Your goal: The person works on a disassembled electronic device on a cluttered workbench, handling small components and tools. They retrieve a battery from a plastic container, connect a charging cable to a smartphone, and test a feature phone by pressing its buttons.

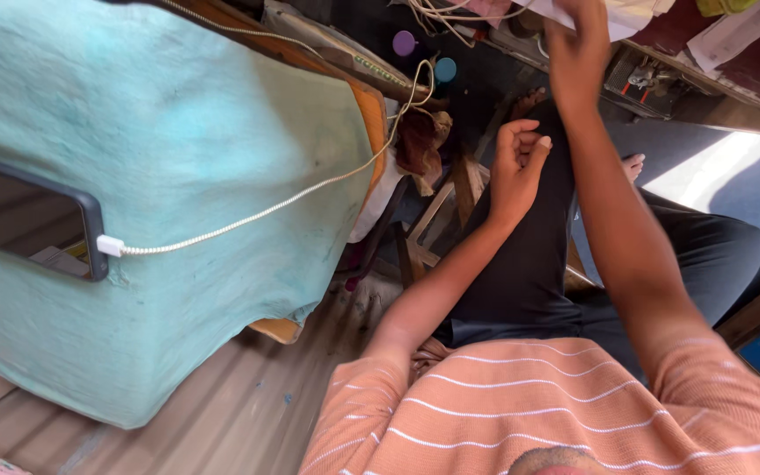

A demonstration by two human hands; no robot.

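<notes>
Your right hand (578,53) is up gripping the pale cloth (631,16) at the top edge, left hand (518,163) loosely curled and empty over your knee; tug hard and the nearby cords (437,16) could snag.

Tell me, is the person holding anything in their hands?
The left hand is loosely curled over the lap and holds nothing. The right hand reaches up to white cloth; whether it grips it cannot be told.
</notes>
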